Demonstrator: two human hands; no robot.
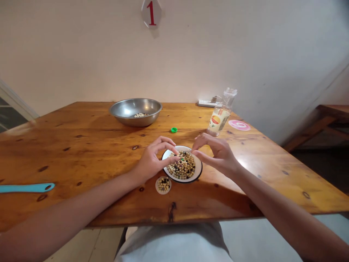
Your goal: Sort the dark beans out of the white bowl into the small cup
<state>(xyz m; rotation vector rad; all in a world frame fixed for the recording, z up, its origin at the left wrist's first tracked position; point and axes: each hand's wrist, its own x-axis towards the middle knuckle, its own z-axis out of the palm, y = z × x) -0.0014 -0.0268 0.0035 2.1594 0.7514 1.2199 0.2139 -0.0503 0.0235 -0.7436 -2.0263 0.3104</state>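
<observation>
My left hand (152, 161) curves over a white enamel bowl with a dark rim (198, 171), its fingertips meeting above the beans. Whether they pinch anything is hard to tell. A tiny green speck shows just beside those fingertips. The bowl holds a mix of pale soybeans and black beans (182, 167). My right hand (216, 154) hovers at the bowl's far right rim, holding nothing visible, with fingers curved. Close to the bowl's near left side sits a small round dish (163, 193) holding a few pale and dark beans (163, 184).
A steel mixing bowl (128, 118) with some pale beans stands at the back of the wooden table (245, 182). Nearby are a green bottle cap (173, 130), a glass jar (219, 118), a pink round sticker (239, 125), a blue spatula handle (25, 188) and a power strip (205, 104).
</observation>
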